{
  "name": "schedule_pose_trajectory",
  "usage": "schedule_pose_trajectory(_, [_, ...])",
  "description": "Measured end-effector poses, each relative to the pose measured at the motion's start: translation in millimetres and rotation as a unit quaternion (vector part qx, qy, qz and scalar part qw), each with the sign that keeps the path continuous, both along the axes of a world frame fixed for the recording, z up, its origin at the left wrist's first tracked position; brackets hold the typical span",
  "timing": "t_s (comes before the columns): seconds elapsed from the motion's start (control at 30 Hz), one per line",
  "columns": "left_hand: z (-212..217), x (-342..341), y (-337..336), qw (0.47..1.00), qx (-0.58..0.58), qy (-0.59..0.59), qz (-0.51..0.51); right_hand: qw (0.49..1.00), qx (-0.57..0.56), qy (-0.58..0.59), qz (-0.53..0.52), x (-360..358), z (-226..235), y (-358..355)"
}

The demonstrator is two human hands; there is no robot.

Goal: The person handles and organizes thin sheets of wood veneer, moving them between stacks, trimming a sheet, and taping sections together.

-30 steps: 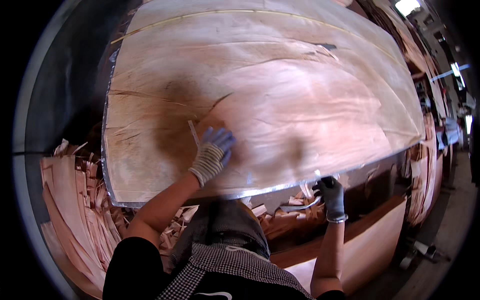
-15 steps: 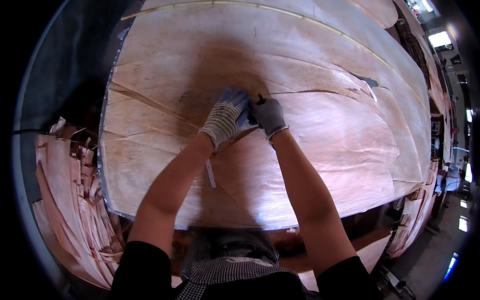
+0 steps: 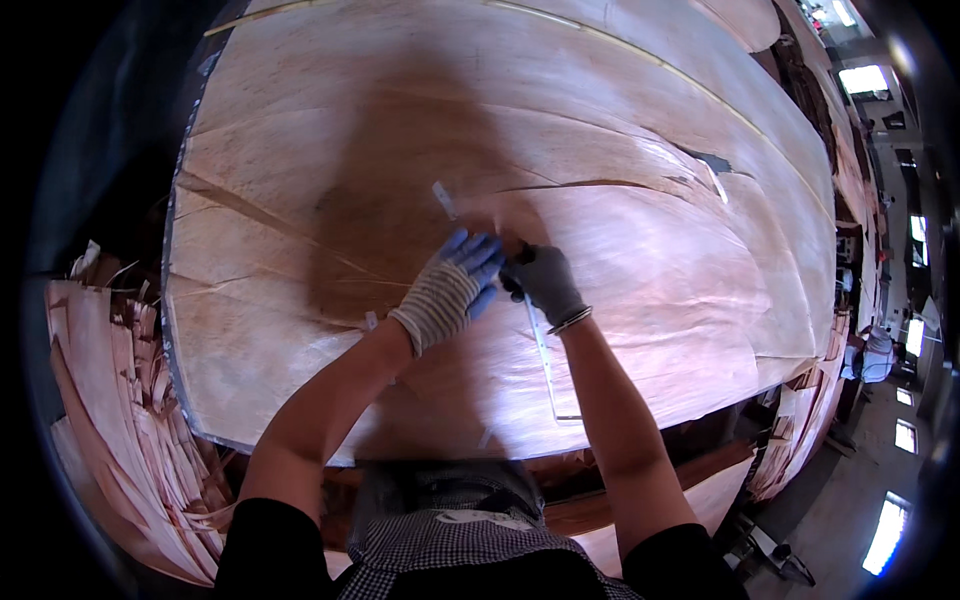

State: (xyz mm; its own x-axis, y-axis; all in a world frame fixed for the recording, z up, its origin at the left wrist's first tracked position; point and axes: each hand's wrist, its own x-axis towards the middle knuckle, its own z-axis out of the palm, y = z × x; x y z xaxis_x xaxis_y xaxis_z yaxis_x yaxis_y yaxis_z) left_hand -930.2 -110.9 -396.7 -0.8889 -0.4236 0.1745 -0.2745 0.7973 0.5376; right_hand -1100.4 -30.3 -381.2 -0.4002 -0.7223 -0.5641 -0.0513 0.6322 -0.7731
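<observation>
A large sheet of pale wood veneer (image 3: 640,270) with creases and splits lies under both hands. My left hand (image 3: 450,285), in a striped glove with blue fingers, rests on it with fingers stretched out. Close beside it, my right hand (image 3: 545,280), in a grey glove with dark fingertips, is closed. A long strip of white perforated tape (image 3: 541,345) runs from its fingers toward the near edge, bent at the end. Just beyond the hands a short piece of white tape (image 3: 444,200) lies on the veneer. The right fingertips are partly hidden in shadow.
A thin, light-coloured strip (image 3: 680,70) crosses the far part of the veneer. Torn veneer scraps (image 3: 120,400) are heaped at the left, and more stacked veneer (image 3: 800,430) stands at the right. A split with a dark gap (image 3: 714,161) shows at the far right.
Both hands have drawn nearer to me over the veneer, uncovering a short tape piece where they were. The long tape strip now shows below my right hand. The whole view has shifted slightly.
</observation>
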Motion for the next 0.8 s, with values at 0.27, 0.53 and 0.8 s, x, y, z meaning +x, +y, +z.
schedule_pose_trajectory(0.27, [62, -75, -11, 0.965, -0.005, -0.26, 0.02, 0.981, -0.007, 0.195, 0.019, -83, -3, 11])
schedule_pose_trajectory(0.53, [-20, -129, -29, 0.994, -0.101, -0.021, -0.044, 0.911, -0.124, 0.392, 0.04, -85, -27, -15])
schedule_pose_trajectory(0.8, [-1, -137, -17, 0.976, -0.179, -0.122, -0.036, 0.981, -0.085, -0.132, -0.116, -140, 71, 122])
